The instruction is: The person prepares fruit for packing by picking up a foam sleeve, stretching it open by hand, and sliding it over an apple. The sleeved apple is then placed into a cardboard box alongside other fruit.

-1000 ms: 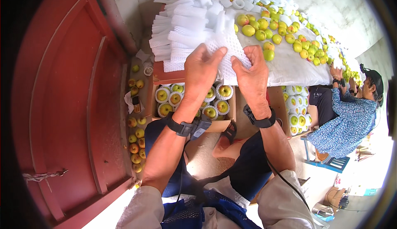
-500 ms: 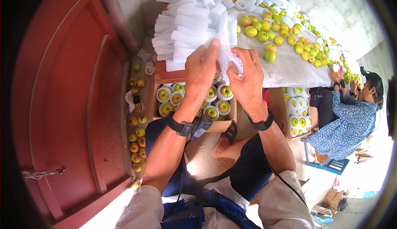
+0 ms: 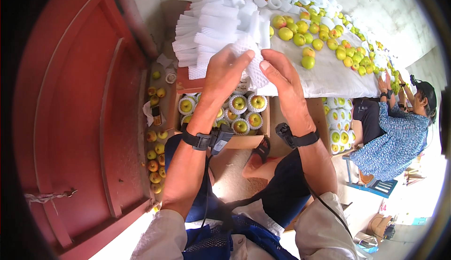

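Note:
Between my hands, above the near edge of the table, is a white foam net sleeve point(image 3: 256, 74). My left hand point(image 3: 229, 69) grips it from the left, its thumb pressed on the net. From the right, my right hand point(image 3: 283, 74) has its thumb and fingers closed on the same sleeve. Whether anything sits inside the net is hidden. Just beyond lies a thick pile of flat white foam sleeves point(image 3: 213, 30). Under my hands stands a cardboard box point(image 3: 246, 142) holding apples in foam nets point(image 3: 238, 103).
Loose green-yellow apples point(image 3: 300, 39) spread over the white-covered table point(image 3: 324, 88). More apples point(image 3: 153, 166) line the floor beside a red door point(image 3: 70, 119). At right, a co-worker in a patterned blue top point(image 3: 387, 133) sits near another box of netted apples point(image 3: 339, 126).
The sleeve, stretched upright before, is now bunched and tilted between my hands. My right hand has turned, with its thumb now along the net. The co-worker's hands have moved apart.

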`<state>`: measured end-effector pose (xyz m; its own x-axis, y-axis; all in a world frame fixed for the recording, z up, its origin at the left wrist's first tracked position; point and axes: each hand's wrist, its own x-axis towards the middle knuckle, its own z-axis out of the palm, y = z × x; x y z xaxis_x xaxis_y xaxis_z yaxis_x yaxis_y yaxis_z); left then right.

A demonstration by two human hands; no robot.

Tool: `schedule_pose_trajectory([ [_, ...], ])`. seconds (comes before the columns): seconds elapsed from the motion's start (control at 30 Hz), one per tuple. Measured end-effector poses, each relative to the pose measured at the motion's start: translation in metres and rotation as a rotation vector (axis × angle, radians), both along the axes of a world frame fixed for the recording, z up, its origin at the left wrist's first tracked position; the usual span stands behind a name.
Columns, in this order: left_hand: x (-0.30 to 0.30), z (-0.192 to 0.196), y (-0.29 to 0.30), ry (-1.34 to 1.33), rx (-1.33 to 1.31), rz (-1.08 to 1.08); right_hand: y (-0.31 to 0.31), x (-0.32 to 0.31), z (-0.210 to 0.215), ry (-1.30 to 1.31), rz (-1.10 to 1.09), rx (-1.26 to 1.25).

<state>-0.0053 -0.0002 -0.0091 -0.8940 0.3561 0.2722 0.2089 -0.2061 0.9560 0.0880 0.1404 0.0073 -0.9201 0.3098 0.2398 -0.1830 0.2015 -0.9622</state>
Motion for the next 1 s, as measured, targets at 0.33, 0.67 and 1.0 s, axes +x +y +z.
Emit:
schedule_pose_trajectory([
  [0.33,0.005,0.012,-0.013,-0.337,0.097,-0.510,0.008,0.005,0.004,-0.289,0.461,-0.420],
  [0.67,0.024,0.007,0.006,-0.134,0.006,-0.288,0.008,-0.019,-0.054,-0.117,0.357,0.237],
  [1.0,0.039,0.010,0.023,-0.056,0.275,-0.162,-0.011,-0.012,-0.029,-0.082,-0.103,0.718],
])
